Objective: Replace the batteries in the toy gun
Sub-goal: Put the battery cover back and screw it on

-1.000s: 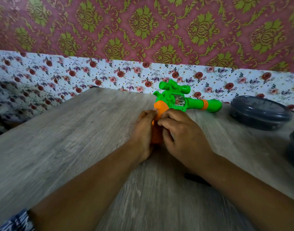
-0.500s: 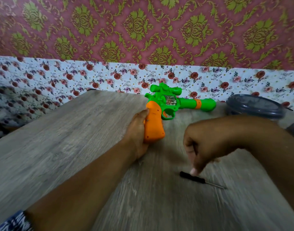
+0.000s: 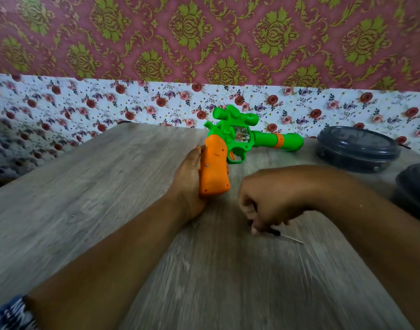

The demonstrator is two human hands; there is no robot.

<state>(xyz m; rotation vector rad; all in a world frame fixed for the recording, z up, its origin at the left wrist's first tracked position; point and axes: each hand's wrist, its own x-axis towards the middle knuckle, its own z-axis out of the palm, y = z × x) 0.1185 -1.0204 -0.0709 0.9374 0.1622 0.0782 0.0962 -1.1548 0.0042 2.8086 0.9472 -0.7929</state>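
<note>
Toy gun [image 3: 242, 144] on table [image 3: 85, 186], screwdriver [image 3: 279, 234] nearer, container [image 3: 356, 148] right.

Toy gun [image 3: 237, 148] lies on its side at table centre, toward the far edge; green body with scope on top, clear window in the frame, barrel with orange band pointing right; orange grip points near, one small screw showing mid-grip, cover closed. Screwdriver [image 3: 274, 232] lies flat near-right of the grip, apart from it; black handle mostly hidden, thin metal shaft pointing right. No batteries visible
</note>
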